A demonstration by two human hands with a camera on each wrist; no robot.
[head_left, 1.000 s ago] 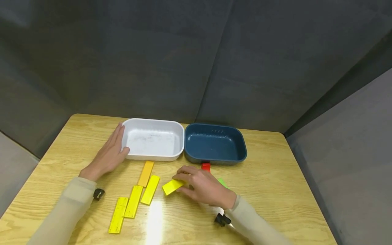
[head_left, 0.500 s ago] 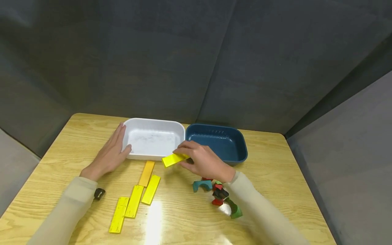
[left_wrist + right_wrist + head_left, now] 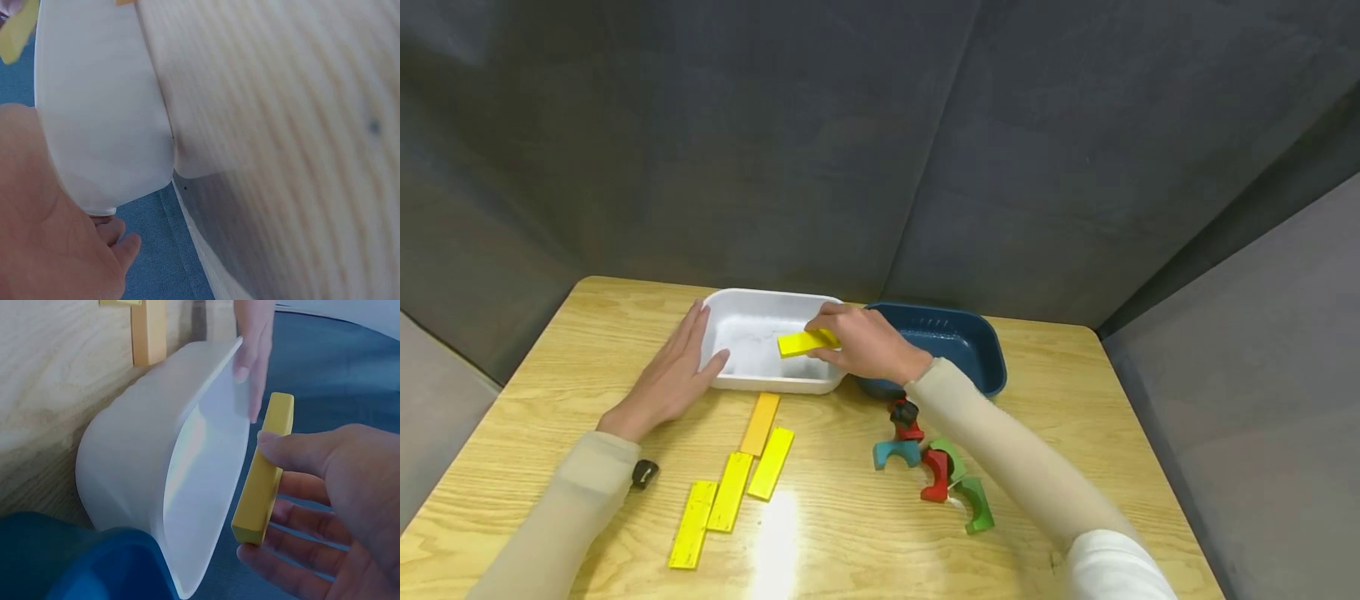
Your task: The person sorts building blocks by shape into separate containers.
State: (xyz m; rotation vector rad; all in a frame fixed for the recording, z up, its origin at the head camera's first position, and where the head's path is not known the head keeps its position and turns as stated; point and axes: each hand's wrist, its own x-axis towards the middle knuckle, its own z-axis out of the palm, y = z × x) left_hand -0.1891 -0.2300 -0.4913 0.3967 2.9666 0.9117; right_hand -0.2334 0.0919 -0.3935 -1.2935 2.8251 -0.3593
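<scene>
While the right grip (image 3: 868, 342) is above the white tub (image 3: 737, 340), it pinches one yellow block (image 3: 797, 343) between the thumb and the fingers, so it is closed only as far as the thickness of the block permits. This block sticks out to the left of the right grip, over the opening of the tub, and in the right wrist view it appears apart from the rim.

To the left of the right grip, the left grip (image 3: 662, 375) is spread open and has hold of nothing. Its fingers are straight and lie along the outer left end of the white tub, and its thumb points apart from them, at the near corner.

Just beside the white tub, under and to the right of the right grip, stands a dark blue tub (image 3: 966, 342), partly covered by the forearm. Nearer to the person than the right grip, and to its left, an orange block (image 3: 760, 423) and three yellow planks (image 3: 771, 464) lie flat on the bench (image 3: 827, 550). Also nearer to the person, below the right forearm, there are a blue arch (image 3: 897, 452), a red arch (image 3: 936, 479) and two green arches (image 3: 977, 504).
</scene>
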